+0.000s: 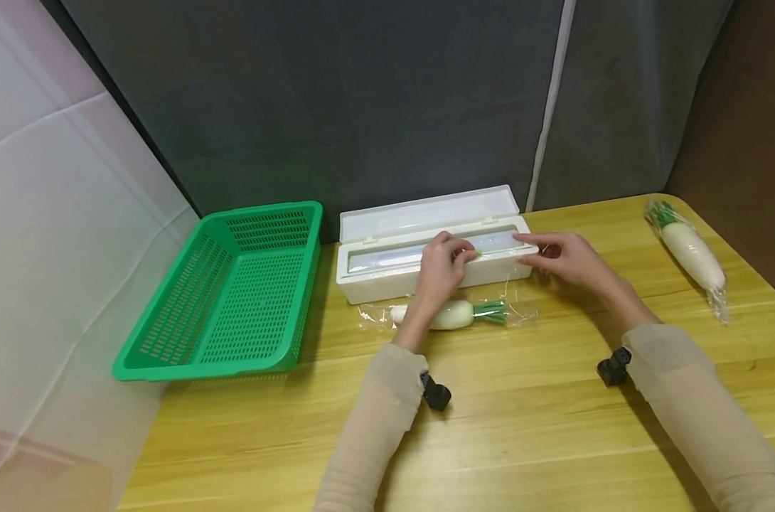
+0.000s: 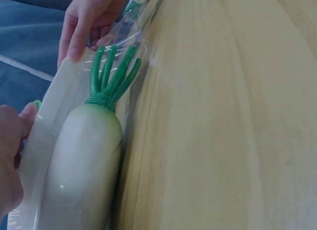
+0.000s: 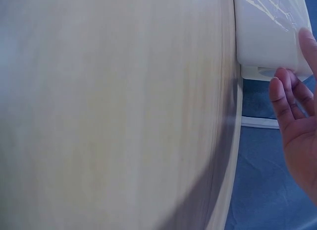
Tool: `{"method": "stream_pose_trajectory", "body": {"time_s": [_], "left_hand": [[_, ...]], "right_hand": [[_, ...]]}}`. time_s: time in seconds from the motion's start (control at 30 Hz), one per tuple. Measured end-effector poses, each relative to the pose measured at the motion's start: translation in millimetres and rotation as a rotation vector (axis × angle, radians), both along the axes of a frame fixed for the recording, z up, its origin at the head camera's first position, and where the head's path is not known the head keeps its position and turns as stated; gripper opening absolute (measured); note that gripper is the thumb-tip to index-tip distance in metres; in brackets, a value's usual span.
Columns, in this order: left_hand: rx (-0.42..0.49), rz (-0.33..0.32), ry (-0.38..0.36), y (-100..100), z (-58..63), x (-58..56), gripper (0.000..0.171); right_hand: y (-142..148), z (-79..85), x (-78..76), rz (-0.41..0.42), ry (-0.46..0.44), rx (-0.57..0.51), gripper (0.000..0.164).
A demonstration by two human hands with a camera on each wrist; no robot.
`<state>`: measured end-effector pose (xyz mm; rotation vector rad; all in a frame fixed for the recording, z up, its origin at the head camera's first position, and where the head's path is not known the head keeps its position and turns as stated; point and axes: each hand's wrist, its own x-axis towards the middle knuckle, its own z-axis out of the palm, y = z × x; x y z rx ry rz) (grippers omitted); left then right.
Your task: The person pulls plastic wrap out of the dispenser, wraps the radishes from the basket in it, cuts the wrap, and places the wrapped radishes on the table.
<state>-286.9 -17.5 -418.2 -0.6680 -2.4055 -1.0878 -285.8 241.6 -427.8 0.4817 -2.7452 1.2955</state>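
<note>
A white cling film dispenser [image 1: 387,286] lies on the table, its lid [image 1: 426,212] swung up at the back. My left hand [image 1: 440,267] pinches the small green slider [image 2: 37,104] along its top edge. At the dispenser's right end, my right hand [image 1: 569,259] grips the corner between thumb and fingers; the right wrist view shows the fingertips [image 3: 282,76] at the end wall. Clear film [image 1: 522,311] comes down the front. Just in front of the box lies a white radish [image 1: 453,315] with green stalks, in clear film and partly hidden by my left wrist.
A green plastic basket [image 1: 288,348] stands at the left of the wooden table [image 1: 490,427]. Another radish [image 1: 693,254], wrapped in film, lies near the right edge. A dark curtain [image 1: 362,107] hangs behind the dispenser.
</note>
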Motion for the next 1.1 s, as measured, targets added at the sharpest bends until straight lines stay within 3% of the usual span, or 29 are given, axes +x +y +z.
{"method": "stream_pose_trajectory", "body": {"time_s": [0.3,0.6,0.83,0.9,1.1], "left_hand": [[-0.122,0.117,0.034,-4.3,0.8,4.7,0.014],[0.009,0.022,0.011,-14.8,0.4,2.6,0.010],[-0.134,0.129,0.047,-18.4,0.6,4.5,0.014],[-0.147,0.134,0.049,-19.7,0.4,5.0,0.014],[-0.012,0.055,0.027,-26.0,-1.0,1.6,0.010]], "right_hand": [[-0.9,0.6,0.2,-0.003,-0.002,-0.002,0.046],[-1.3,1.6,0.1,0.001,-0.002,-0.006,0.047],[-0.7,0.8,-1.1,-0.001,-0.011,0.002,0.048],[-0.3,0.2,-1.1,-0.002,-0.018,0.000,0.048],[1.3,-0.6,-1.9,0.000,-0.011,-0.003,0.048]]}}
